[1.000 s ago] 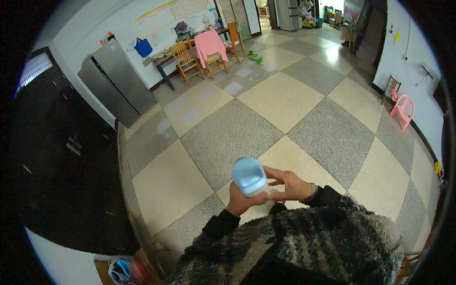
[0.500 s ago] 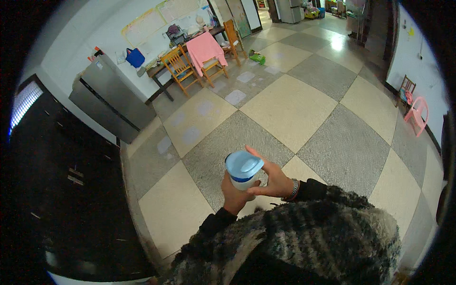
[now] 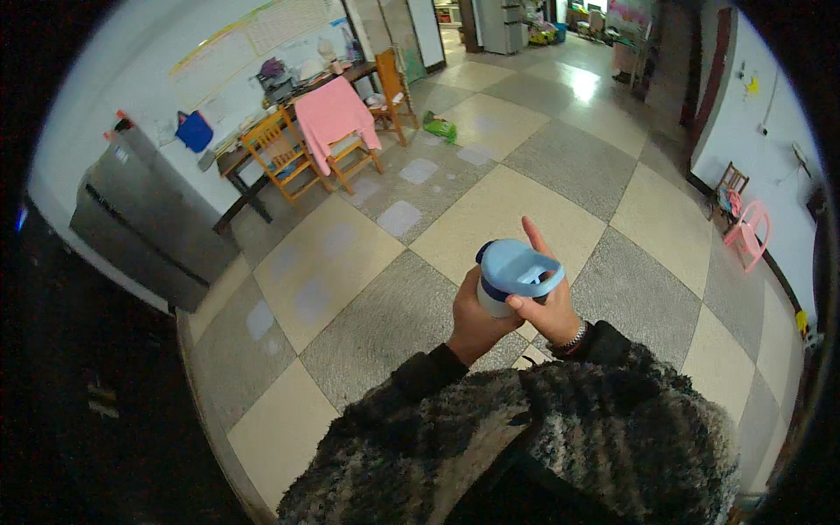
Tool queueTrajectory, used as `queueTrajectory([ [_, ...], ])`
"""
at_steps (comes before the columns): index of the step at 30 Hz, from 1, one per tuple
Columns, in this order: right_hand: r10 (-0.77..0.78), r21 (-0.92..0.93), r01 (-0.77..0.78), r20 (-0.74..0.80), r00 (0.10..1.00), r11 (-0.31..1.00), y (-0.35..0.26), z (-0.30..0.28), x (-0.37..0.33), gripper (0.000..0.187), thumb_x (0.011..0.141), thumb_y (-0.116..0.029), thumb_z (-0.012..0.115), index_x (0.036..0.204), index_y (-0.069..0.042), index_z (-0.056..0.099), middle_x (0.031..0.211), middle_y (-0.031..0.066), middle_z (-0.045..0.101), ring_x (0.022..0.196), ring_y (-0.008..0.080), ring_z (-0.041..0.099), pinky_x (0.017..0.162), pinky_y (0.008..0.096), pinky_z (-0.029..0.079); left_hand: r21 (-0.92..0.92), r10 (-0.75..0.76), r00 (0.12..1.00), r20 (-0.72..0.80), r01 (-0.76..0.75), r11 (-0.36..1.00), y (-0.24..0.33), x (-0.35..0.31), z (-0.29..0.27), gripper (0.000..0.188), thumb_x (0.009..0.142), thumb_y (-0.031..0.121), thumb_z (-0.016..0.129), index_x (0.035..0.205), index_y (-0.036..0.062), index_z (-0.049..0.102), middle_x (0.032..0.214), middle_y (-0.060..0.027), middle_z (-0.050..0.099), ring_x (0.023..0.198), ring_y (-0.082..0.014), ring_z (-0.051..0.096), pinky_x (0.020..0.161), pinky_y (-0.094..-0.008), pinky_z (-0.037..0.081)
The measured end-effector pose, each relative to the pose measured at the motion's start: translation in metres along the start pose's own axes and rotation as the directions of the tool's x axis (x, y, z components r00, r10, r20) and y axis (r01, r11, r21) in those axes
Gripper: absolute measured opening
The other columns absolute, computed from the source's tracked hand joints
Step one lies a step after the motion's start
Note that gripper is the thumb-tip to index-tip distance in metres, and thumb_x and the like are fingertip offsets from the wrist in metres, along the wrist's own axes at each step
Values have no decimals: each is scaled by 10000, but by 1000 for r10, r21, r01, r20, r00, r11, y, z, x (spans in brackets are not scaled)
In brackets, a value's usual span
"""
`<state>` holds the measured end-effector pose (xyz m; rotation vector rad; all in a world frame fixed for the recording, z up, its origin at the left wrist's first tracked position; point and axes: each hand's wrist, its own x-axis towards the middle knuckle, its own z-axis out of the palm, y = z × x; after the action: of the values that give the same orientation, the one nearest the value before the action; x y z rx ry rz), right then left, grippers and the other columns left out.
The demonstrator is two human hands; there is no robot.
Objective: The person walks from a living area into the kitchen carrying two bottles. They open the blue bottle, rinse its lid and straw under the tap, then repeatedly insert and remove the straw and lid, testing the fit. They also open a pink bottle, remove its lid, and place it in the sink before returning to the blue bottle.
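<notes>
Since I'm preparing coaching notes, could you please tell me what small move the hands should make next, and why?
Perhaps close the right hand more fully around the light-blue lid, since one right-hand finger sticks out straight while the left hand holds the cup body.

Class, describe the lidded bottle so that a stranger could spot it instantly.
Look across the checkered floor down to the patterned coat. Just above the coat, the left hand cups the lidded bottle, the right hand at its right side. Its pale blue looped lid sets it apart from the dark sleeves below.
</notes>
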<state>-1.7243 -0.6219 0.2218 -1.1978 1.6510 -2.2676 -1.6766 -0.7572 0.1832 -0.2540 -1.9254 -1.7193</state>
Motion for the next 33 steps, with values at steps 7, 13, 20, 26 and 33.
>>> queueTrajectory([
  [7, -48, -10, 48, -41, 998, 999, 79, 6, 88, 1124, 738, -233, 849, 1562, 7, 124, 1297, 136, 598, 1160, 201, 588, 1005, 349, 445, 63, 116, 991, -71, -111, 992, -77, 70, -35, 743, 695, 232, 894, 1283, 31, 487, 1208, -116, 610, 1103, -198, 615, 904, -350, 514],
  [13, -47, -123, 48, 9, 999, 991, 107, -146, 282, 1068, 749, -250, 821, 1556, 4, 168, 1170, 101, 658, 1080, 177, 620, 960, 331, 470, 199, -9, 997, 75, -6, 980, -135, 288, 11, 802, 678, 290, 882, 1311, 37, 460, 1210, -142, 599, 1113, -257, 614, 908, -382, 504],
  [20, 5, 136, -14, 70, 998, 991, 155, -241, 399, 1101, 733, -252, 841, 1563, -15, 156, 1256, 108, 638, 1142, 191, 605, 1010, 352, 452, 239, 44, 992, 118, -71, 968, -174, 432, 46, 947, 672, 260, 876, 1432, 46, 354, 1349, -156, 518, 1234, -282, 547, 982, -389, 464],
  [26, 52, 135, -59, 50, 997, 989, 234, -292, 496, 1100, 746, -211, 844, 1568, -20, 139, 1293, 107, 621, 1185, 186, 580, 1029, 348, 437, 184, -14, 982, 186, -21, 983, -280, 548, 31, 1006, 630, 258, 895, 1440, 58, 333, 1371, -139, 479, 1242, -287, 524, 1021, -397, 434],
  [33, -84, -135, 80, -24, 996, 988, 279, -379, 672, 1094, 760, -268, 831, 1567, -9, 139, 1302, 132, 612, 1190, 207, 573, 1041, 365, 424, 27, 67, 922, 382, -84, 996, -375, 764, 42, 835, 648, 243, 894, 1335, 50, 459, 1217, -125, 628, 1120, -243, 635, 914, -376, 518],
])
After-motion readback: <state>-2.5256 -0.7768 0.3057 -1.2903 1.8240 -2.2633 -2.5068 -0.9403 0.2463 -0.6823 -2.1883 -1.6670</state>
